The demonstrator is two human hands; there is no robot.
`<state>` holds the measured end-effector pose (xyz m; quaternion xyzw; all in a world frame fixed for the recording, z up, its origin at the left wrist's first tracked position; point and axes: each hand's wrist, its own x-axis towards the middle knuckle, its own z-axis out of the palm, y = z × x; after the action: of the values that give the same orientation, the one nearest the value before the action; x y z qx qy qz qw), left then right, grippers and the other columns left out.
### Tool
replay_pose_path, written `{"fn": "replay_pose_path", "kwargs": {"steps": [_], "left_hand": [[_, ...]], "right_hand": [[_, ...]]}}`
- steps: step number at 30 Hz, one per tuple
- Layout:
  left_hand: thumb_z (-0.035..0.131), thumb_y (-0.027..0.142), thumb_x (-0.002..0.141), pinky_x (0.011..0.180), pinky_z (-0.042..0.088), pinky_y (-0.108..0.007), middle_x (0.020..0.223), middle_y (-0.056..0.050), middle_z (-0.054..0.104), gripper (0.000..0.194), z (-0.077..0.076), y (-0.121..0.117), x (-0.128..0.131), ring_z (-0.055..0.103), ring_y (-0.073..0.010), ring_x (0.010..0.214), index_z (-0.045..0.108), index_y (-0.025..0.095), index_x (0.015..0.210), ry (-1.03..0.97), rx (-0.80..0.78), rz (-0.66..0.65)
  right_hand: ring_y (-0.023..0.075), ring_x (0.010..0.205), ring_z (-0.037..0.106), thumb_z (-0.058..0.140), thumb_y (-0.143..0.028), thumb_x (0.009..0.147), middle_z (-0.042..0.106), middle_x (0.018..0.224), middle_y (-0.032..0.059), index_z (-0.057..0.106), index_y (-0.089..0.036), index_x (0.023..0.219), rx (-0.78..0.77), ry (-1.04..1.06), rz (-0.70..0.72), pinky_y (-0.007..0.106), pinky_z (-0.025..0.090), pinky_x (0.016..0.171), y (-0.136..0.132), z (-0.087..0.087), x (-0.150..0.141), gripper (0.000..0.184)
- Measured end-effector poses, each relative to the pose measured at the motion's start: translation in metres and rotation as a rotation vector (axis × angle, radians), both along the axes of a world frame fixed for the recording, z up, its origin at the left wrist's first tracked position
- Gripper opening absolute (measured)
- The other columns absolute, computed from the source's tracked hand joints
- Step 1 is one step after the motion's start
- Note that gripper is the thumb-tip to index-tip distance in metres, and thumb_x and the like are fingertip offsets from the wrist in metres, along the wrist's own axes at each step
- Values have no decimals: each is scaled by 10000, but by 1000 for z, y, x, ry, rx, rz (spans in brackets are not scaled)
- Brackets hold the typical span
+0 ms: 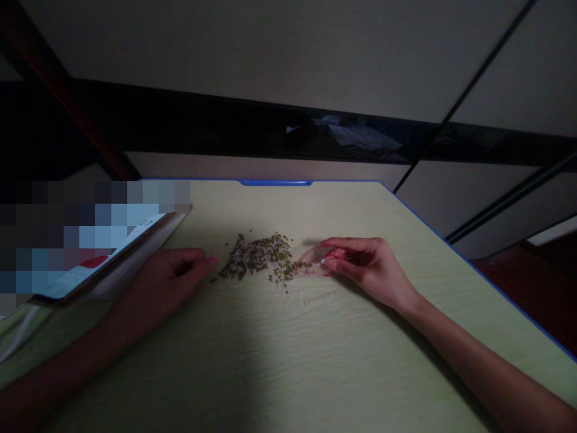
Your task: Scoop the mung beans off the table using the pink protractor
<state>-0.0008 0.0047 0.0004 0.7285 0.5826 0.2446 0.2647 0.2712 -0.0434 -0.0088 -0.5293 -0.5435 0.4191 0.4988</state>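
Observation:
A loose pile of small green and pale grains point(259, 255), looking like dried beans mixed with something lighter, lies spread on the pale wood-patterned tabletop point(288, 355). To its left is my left hand point(178, 270), the thumb and fingers curled together in a pinch; whether anything is between the tips cannot be made out. At the right end of the pile, my right hand point(372, 261) grips a small clear plastic bag point(311, 261) with pinkish-red markings between thumb and fingers. The bag lies low over the table, its left edge touching the grains.
A tablet or phone screen point(135, 231), partly pixelated, leans at the left, with a white cable point(20, 337) near it. The table has a blue rim point(509, 300) and a blue handle point(276, 182) at its far edge. Cabinet panels point(270, 48) stand behind, with crumpled plastic point(360, 137) in a dark gap.

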Motion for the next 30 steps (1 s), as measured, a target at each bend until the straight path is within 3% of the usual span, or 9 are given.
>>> {"fn": "replay_pose_path", "kwargs": {"steps": [12, 30], "left_hand": [[425, 516, 638, 412, 260, -214, 394, 74, 287, 393, 3, 0, 1, 305, -81, 386, 305, 218, 411, 5, 9, 15], [432, 508, 639, 396, 260, -213, 380, 77, 294, 385, 1, 0, 2, 302, -79, 368, 330, 220, 405, -23, 1, 1]], "right_hand": [[130, 559, 590, 688, -207, 627, 692, 662, 46, 716, -103, 915, 37, -61, 50, 270, 495, 573, -2, -4, 2, 308], [113, 518, 593, 685, -178, 591, 671, 616, 26, 723, -114, 850, 19, 0, -48, 247, 507, 534, 0, -2, -1, 269]]}}
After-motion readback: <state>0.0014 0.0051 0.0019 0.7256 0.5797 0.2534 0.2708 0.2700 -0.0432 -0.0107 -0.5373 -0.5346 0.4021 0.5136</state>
